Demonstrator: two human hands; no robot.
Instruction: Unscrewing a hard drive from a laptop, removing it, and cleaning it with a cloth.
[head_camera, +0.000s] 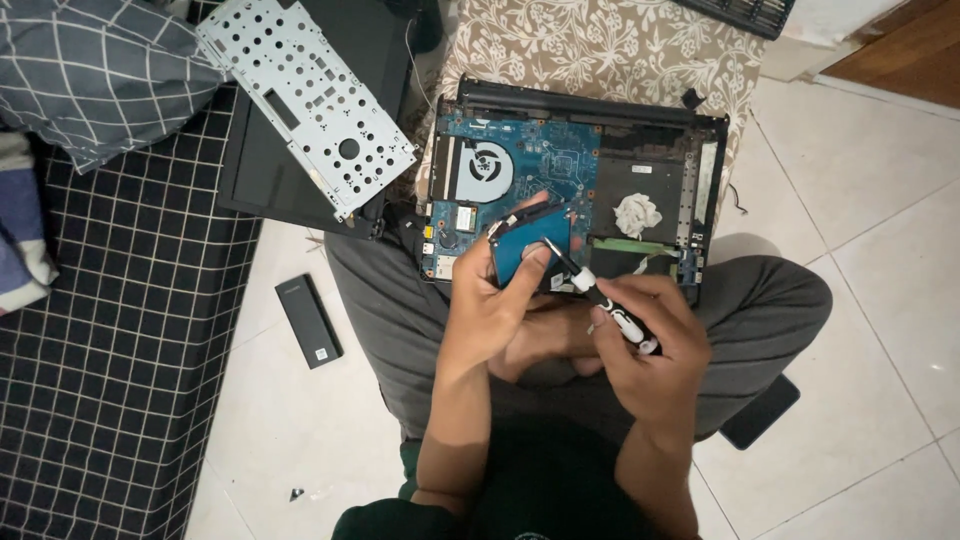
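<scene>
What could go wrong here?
1. The drive is held only by the left hand above the open laptop; if it slips, it may strike the board.
2. The screwdriver in the right hand could slip off and scratch the drive.

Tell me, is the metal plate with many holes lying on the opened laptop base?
No, the metal plate lies apart on a black panel.

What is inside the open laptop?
Inside the open laptop show a blue board, a round fan and crumpled tissue. The hands and drive hide the near part.
</scene>
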